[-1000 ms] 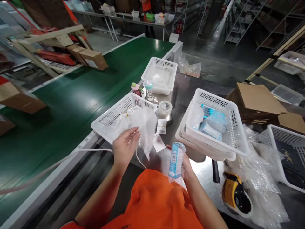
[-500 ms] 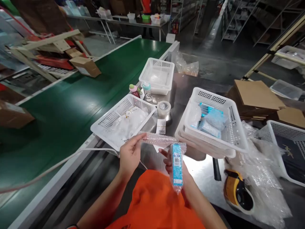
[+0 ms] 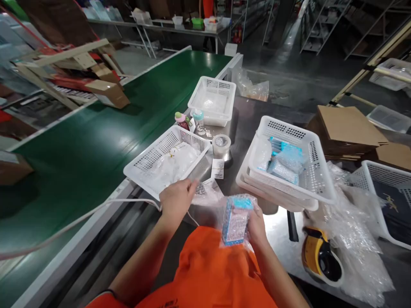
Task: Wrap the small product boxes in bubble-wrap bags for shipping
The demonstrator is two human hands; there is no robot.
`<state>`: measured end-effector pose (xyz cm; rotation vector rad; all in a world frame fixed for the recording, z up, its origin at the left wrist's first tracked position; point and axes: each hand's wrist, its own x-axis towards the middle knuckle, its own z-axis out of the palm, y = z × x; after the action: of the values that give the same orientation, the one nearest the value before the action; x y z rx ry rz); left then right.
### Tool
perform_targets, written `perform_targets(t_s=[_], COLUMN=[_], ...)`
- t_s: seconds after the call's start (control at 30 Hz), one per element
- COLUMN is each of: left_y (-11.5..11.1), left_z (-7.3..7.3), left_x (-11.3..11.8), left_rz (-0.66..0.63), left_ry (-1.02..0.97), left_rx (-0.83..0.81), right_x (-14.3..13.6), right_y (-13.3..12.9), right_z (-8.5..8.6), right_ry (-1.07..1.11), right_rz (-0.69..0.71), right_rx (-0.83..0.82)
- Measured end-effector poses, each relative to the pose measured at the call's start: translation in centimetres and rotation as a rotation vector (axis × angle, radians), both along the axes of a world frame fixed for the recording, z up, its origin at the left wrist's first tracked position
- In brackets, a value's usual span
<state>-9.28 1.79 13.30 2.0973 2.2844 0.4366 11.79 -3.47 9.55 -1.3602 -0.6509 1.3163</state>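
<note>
A light-blue box sealed in bubble wrap (image 3: 237, 220) is in my right hand (image 3: 257, 224), whose fingers close on its right edge, and its broad face is turned up toward me. My left hand (image 3: 178, 199) is closed beside the front corner of the left white basket (image 3: 136, 169). Its fingertips pinch the end of a clear piece of bubble wrap (image 3: 202, 189), which is blurred and lies low over the metal table. A small printed paper slip (image 3: 217, 168) rests just beyond, near a roll of clear tape (image 3: 221, 145).
To the right, stacked white baskets (image 3: 326, 179) hold wrapped blue packets. A yellow tape dispenser (image 3: 311, 252), loose bubble wrap (image 3: 356, 256) and flat cardboard (image 3: 351, 124) lie farther right. A green conveyor belt (image 3: 105, 141) runs along the left. Two bottles (image 3: 183, 121) stand by the far basket (image 3: 192, 102).
My right hand has turned the blue box from its narrow side to its broad face. The bubble wrap at my left hand has dropped lower and moved away from the box.
</note>
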Motion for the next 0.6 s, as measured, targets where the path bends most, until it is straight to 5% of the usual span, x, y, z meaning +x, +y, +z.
perform_targets(t_s=[0.1, 0.2, 0.37, 0.47, 0.6], left_y=[0.4, 0.2, -2.2, -3.7, -3.3], left_z=[0.7, 1.0, 1.5, 2.2, 2.9], left_x=[1.0, 2.4, 3.5, 1.8, -0.9], left_rz=[-0.137, -0.235, -0.341, -0.481, -0.479], left_ry=[0.065, 0.01, -0.322, -0.669, -0.891], left_rx=[-0.129, -0.129, 0.014, -0.194, -0.521], right_x=[0.8, 0.6, 0.0, 1.1, 2.8], right_y=[0.0, 0.5, 1.0, 0.7, 0.0], right_z=[2.2, 3.2, 2.0, 1.7, 2.3], right_ry=[-0.183, -0.289, -0.468, -0.568, -0.754], right_rz=[0.215, 0.445, 0.405, 0.304, 0.51], right_rx=[0.245, 0.301, 0.403, 0.649, 1.002])
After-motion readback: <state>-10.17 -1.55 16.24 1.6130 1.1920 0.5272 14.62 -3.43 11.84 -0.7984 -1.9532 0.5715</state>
